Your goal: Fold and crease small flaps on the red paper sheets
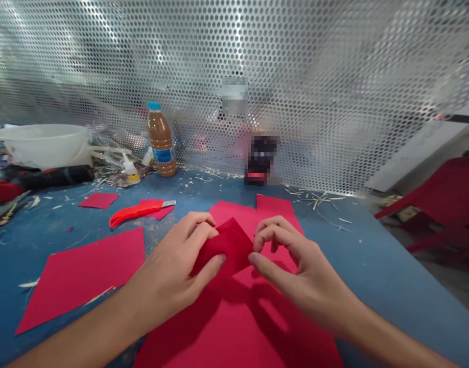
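A small folded piece of red paper [229, 250] is held up over larger red sheets [242, 332] on the table. My left hand [188, 255] grips it from the left, thumb in front and fingers behind. At its right corner, my right hand [291, 260] has thumb and index finger pinched at the edge, the other fingers curled. Left of my hands lies another red sheet [92, 268]. Beyond it rests an orange-red utility knife [137, 212] with its blade out, partly over a small red paper scrap [167, 211].
A brown-filled bottle [160, 143], a small glue bottle [130, 168] and a white tub [43, 145] stand at the back left. A black tool [56, 177] lies before the tub. Perforated metal [314, 87] borders the blue table [372, 276]. A red chair [441, 199] is at right.
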Motion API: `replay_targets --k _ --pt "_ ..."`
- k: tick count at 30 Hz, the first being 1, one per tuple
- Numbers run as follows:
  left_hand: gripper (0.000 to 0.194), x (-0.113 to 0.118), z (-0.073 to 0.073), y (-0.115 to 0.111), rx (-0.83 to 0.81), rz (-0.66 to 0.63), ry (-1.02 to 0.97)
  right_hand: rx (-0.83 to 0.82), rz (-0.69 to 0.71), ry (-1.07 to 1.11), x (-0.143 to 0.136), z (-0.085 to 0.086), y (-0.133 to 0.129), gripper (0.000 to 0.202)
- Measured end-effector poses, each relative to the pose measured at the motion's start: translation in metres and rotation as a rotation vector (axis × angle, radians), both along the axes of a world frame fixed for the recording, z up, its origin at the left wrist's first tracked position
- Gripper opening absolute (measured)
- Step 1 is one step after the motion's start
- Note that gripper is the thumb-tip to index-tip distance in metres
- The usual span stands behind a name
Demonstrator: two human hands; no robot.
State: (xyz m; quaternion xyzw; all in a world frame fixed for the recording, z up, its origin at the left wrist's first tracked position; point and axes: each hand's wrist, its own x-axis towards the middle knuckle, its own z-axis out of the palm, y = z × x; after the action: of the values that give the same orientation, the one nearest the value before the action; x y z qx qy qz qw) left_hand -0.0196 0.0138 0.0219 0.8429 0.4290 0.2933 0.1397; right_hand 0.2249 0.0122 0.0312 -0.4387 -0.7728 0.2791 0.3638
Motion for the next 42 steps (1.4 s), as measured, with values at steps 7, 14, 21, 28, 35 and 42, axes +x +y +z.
replay_targets --k 7,14,21,28,35,42 --pt "0.009 -0.005 0.009 -0.001 0.119 -0.001 -0.056 0.409 0.139 -0.353 0.011 -0.001 0.001 0.045" --pt "0.012 -0.013 0.018 -0.005 0.188 -0.050 -0.038 0.443 0.215 -0.310 0.013 0.004 0.007 0.008" --pt "0.009 -0.016 0.019 -0.003 -0.025 -0.127 -0.231 -0.015 0.158 -0.063 0.006 0.003 0.003 0.018" --pt "0.027 -0.011 0.029 -0.010 -0.055 -0.326 -0.208 -0.301 0.083 0.346 -0.001 0.006 0.001 0.019" --pt "0.037 -0.005 0.013 -0.011 -0.337 -0.142 -0.099 -0.347 0.116 0.434 -0.007 0.010 -0.011 0.022" --pt "0.013 0.005 0.010 -0.008 -0.528 -0.132 -0.148 -0.455 0.080 0.343 0.001 0.008 -0.001 0.050"
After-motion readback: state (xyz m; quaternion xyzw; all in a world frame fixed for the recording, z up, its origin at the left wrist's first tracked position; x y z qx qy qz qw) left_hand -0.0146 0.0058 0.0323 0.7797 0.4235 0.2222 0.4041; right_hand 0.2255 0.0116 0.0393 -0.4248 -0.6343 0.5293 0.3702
